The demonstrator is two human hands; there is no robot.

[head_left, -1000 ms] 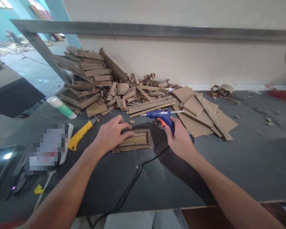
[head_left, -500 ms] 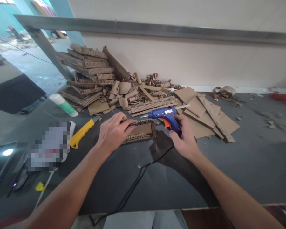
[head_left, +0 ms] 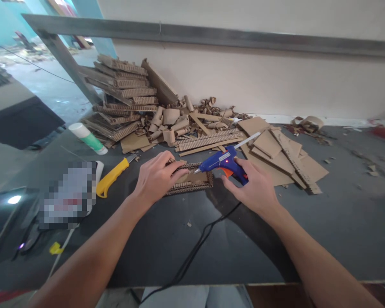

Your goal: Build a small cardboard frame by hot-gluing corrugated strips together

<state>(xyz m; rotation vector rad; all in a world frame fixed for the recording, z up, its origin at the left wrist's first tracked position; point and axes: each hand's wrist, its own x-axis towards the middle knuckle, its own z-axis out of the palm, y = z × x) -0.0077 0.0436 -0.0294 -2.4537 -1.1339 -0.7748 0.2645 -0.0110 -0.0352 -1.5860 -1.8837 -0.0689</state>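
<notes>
My left hand (head_left: 157, 177) presses down on the left end of a small rectangular cardboard frame (head_left: 192, 182) lying on the dark table (head_left: 308, 222), fingers curled over its edge. My right hand (head_left: 255, 188) grips a blue and orange hot glue gun (head_left: 223, 161) by its handle. The gun's nozzle points left and down at the top of the frame, close to my left fingertips. A white glue stick pokes out of the gun's back. Its black cord (head_left: 195, 252) trails toward the table's near edge.
A yellow utility knife (head_left: 114, 175) and a white and green glue bottle (head_left: 88, 137) lie at the left. Stacked corrugated strips (head_left: 122, 102), cardboard rolls and scraps (head_left: 173, 122) pile against the wall. Flat cardboard pieces (head_left: 282, 154) lie right of the gun. A blurred object (head_left: 67, 194) sits at the left.
My right hand has tilted the glue gun down and brought its nozzle onto the cardboard frame. My left hand stays on the frame, which shifted slightly.
</notes>
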